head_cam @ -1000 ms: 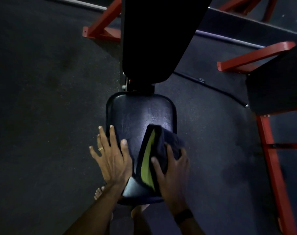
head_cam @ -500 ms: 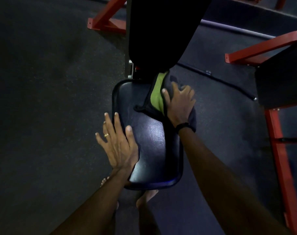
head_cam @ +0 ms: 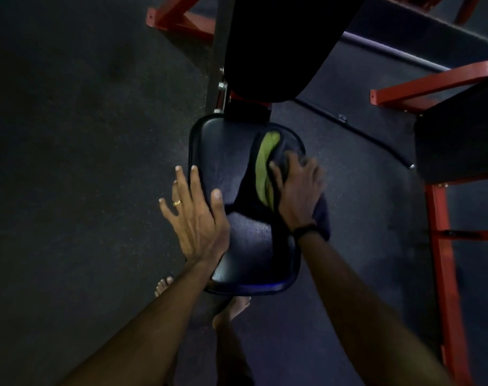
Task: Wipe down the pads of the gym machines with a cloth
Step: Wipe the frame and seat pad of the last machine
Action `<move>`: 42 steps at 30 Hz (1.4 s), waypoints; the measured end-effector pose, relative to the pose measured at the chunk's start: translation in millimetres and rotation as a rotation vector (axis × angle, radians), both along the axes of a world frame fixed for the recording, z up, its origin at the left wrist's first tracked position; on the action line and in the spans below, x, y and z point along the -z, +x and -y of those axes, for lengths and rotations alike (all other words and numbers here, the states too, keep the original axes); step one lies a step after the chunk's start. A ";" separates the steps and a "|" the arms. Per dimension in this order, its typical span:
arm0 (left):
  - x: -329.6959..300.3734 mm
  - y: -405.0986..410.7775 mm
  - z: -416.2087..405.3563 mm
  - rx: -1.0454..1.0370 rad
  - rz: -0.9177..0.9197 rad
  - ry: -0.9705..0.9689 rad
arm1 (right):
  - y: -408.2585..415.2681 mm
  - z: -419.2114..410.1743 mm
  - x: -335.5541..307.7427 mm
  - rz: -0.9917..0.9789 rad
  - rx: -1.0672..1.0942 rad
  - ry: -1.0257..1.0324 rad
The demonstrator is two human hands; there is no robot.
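Cloth (head_cam: 265, 168) pressed on seat pad (head_cam: 226, 162) by right hand (head_cam: 298, 190) | left hand (head_cam: 195, 218) flat, fingers straight

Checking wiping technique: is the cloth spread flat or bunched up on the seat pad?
Bunched. The cloth lies folded over itself, its green inner side showing, under the right hand on the seat pad.
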State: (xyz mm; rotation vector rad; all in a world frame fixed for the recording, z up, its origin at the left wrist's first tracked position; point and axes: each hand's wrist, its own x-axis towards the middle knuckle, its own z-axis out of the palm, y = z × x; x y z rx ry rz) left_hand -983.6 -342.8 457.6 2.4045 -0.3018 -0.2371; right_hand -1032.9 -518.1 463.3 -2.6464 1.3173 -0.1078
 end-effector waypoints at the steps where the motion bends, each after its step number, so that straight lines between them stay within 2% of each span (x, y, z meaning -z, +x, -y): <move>1: -0.4 -0.9 -0.1 0.001 0.003 -0.009 | 19.5 18.6 1.6 -0.020 0.017 -0.030; 4: -0.2 -0.1 0.1 -0.008 0.010 -0.031 | 55.0 49.6 5.0 -0.058 0.033 -0.035; 6: 1.4 1.0 -0.7 -0.019 0.003 -0.043 | 50.6 48.5 6.4 -0.027 0.026 -0.015; 11: 1.9 -1.6 -5.4 -0.035 -0.032 -0.132 | -34.7 -13.1 1.1 0.107 -0.039 0.049; 14: -3.3 0.9 -8.1 -0.130 -0.121 -0.291 | -89.1 -59.3 -9.3 0.177 -0.046 0.063; 16: -7.9 -0.3 -11.6 -0.201 -0.179 -0.422 | -109.3 -93.5 -14.6 0.123 -0.037 0.005; 18: -7.0 0.1 -19.5 -0.288 -0.218 -0.558 | -104.9 -131.1 -23.7 0.047 -0.073 -0.031; 20: -1.7 5.1 -29.7 -0.356 -0.259 -0.625 | -79.7 -152.7 -29.0 0.012 -0.225 -0.033; 22: 9.3 13.9 -42.8 -0.391 -0.248 -0.619 | -37.6 -145.5 -26.9 0.009 -0.418 -0.021; 24: 14.3 25.2 -52.1 -0.399 -0.236 -0.603 | 12.6 -105.7 -20.2 0.016 -0.441 -0.048; 26: 14.1 33.7 -57.5 -0.371 -0.222 -0.578 | 41.5 -46.9 -12.2 -0.009 -0.272 -0.082; 29: 5.4 38.9 -61.6 -0.302 -0.209 -0.595 | 0.8 1.5 -8.0 0.012 -0.005 -0.071; 31: 0.0 39.2 -60.2 -0.248 -0.211 -0.577 | -46.2 -26.8 -15.2 0.032 0.101 -0.078; 33: 0.4 30.6 -56.1 -0.250 -0.227 -0.558 | -72.7 -90.3 -21.8 0.011 0.157 -0.092; 34: 4.0 27.7 -54.2 -0.275 -0.242 -0.559 | -66.5 -120.1 -25.1 -0.017 0.113 -0.099; 36: 9.3 23.5 -52.0 -0.315 -0.271 -0.568 | -24.4 -151.0 -28.7 -0.029 -0.125 -0.077; 38: 12.5 24.3 -50.0 -0.365 -0.271 -0.576 | 36.5 -137.7 -19.3 -0.016 -0.363 -0.082; 39: 11.5 25.0 -45.8 -0.389 -0.246 -0.564 | 67.3 -114.2 -12.9 0.008 -0.408 -0.105; 42: 0.3 16.5 -24.4 -0.390 -0.184 -0.453 | 109.6 -11.1 4.3 -0.019 -0.237 -0.177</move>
